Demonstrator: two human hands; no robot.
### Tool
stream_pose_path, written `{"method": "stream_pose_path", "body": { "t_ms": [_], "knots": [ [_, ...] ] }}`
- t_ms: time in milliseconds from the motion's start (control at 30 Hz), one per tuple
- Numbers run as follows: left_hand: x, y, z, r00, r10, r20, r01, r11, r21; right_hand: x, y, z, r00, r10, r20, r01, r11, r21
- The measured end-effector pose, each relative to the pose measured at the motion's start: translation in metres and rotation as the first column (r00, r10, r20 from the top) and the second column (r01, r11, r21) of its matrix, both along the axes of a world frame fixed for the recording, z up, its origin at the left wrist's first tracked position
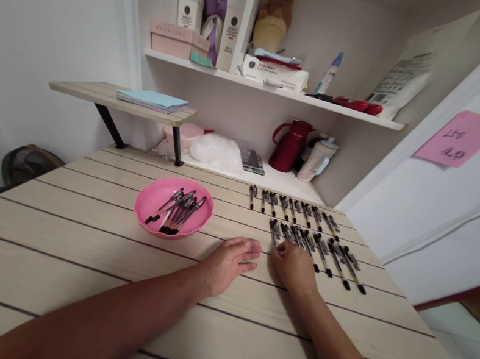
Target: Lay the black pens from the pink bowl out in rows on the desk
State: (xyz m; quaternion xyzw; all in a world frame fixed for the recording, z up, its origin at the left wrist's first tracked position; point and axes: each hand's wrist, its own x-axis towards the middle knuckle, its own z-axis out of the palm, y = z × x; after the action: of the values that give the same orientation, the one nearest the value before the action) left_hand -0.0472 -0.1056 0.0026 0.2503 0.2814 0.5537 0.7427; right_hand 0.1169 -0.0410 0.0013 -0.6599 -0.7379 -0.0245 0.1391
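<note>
Pens with clear barrels and black caps lie in two rows on the right of the wooden desk (107, 298). My right hand (296, 270) is closed at the left end of the front row, its fingertips on the lower end of a pen (274, 229); the hand covers part of the neighbouring pens. Palm sideways on the desk, my left hand (227, 264) has its fingers stretched out and holds nothing. It lies between the right hand and a pink bowl (145, 203). Several more pens (183, 210) are heaped in that bowl. The back row of pens (284, 206) lies farther off.
At the back left stands a small raised shelf (83, 90) carrying a stack of coloured paper (152, 100). A red jug (290, 146) and a pale tumbler (318, 159) stand behind the desk. Above them a white shelf (345, 110) holds bottles, wipes and a plush toy.
</note>
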Motion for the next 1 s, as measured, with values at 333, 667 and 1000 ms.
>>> {"method": "stream_pose_path", "body": {
  "t_ms": [333, 667, 1000],
  "knots": [
    [0.0, 0.001, 0.0, 1.0, -0.004, 0.003, 0.004, 1.0, 0.005, -0.002, 0.001, 0.003, 0.999, -0.039, 0.002, 0.039, 0.998, -0.043],
    [0.0, 0.001, 0.001, 1.0, -0.009, -0.007, 0.009, 1.0, 0.004, -0.002, -0.002, 0.007, 0.999, -0.049, -0.013, 0.048, 0.996, -0.08],
    [0.0, 0.001, 0.003, 1.0, -0.013, -0.014, 0.013, 1.0, 0.01, -0.001, -0.012, 0.018, 0.999, -0.035, 0.023, 0.036, 0.998, -0.059]
  ]
}}
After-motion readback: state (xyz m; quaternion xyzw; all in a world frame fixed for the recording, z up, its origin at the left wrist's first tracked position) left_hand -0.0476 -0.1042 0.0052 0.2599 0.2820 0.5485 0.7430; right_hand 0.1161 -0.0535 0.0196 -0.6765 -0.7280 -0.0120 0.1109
